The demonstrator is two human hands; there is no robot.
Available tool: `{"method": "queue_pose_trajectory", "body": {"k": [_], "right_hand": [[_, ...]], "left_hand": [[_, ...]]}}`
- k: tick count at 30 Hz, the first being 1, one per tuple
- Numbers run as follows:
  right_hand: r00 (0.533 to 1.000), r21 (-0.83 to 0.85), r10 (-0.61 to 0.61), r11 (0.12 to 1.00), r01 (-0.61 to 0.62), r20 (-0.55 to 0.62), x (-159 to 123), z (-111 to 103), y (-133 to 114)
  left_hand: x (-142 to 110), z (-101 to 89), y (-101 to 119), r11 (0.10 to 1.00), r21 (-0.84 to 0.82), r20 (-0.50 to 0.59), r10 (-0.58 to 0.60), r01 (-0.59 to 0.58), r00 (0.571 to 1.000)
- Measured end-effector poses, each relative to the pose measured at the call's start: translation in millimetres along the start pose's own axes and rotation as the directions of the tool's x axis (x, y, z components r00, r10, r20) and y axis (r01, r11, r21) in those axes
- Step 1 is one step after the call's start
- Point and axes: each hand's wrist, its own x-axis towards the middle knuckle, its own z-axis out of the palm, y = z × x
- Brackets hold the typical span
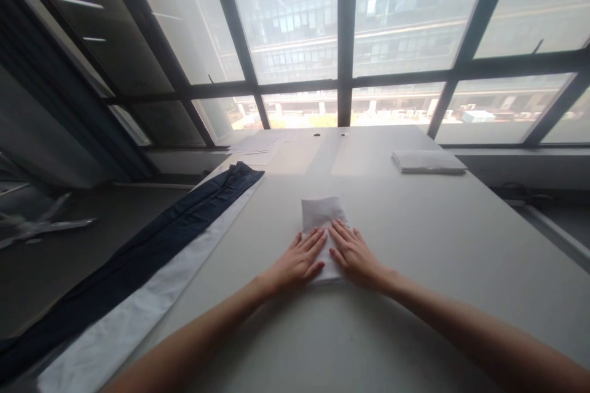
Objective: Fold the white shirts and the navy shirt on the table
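Observation:
A small folded white cloth (pixel 320 211) lies on the white table (pixel 428 245) in front of me. My left hand (pixel 302 258) rests flat on its left side, fingers stretched out and pointing up and inward. On the right side of the cloth lies my right hand (pixel 354 253), also flat with its fingers extended. The fingertips of the two hands come close together near the cloth's middle. Its far part and a strip of its near edge show between and beyond the hands; the rest is covered.
Dark navy fabric (pixel 184 221) and white fabric (pixel 152 301) lie along the table's left edge and hang over it. White paper sheets (pixel 253 143) lie at the far left. A folded white stack (pixel 429 161) sits at the far right. Large windows (pixel 295 18) stand behind the table.

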Motion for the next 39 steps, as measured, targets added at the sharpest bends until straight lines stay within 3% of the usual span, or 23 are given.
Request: {"method": "queue_pose_trajectory", "body": {"k": [3, 8, 11, 14, 21, 28, 32, 39], "right_hand": [[1.000, 0.031, -0.020, 0.999, 0.020, 0.005, -3, -2, 7], [0.956, 0.056, -0.206, 0.973, 0.222, -0.210, -25, -30, 16], [0.928, -0.028, -0.350, 0.936, 0.350, -0.128, -46, -45, 18], [0.911, -0.098, -0.413, 0.907, 0.410, -0.013, -57, -48, 20], [0.849, -0.280, -0.527, 0.820, 0.499, -0.032, -59, -38, 27], [0.869, -0.330, -0.488, 0.836, 0.438, -0.084, -59, -34, 29], [0.876, -0.320, -0.473, 0.848, 0.422, -0.100, -58, -33, 34], [0.864, -0.290, -0.488, 0.851, 0.439, -0.124, -59, -36, 36]], "left_hand": [[-8, 6.6, -9, 1.000, 0.009, -0.007, 0.003, -0.003, 1.000], [-23, -12.5, 2, 0.994, 0.005, -0.111, 0.113, -0.113, 0.987], [-28, -23.3, 12, 0.991, 0.020, -0.130, 0.132, -0.130, 0.983], [-25, -25.0, 15, 0.987, 0.027, -0.129, 0.163, -0.161, 0.978], [-20, -22.8, 13, 0.969, -0.035, -0.258, 0.227, -0.243, 0.939], [-17, -9.8, 13, 0.961, 0.005, -0.346, 0.260, -0.275, 0.902], [-18, -2.9, 15, 0.972, 0.051, -0.309, 0.233, -0.228, 0.922], [-21, -8.8, 15, 0.974, -0.048, -0.257, 0.204, -0.223, 0.945]]}}
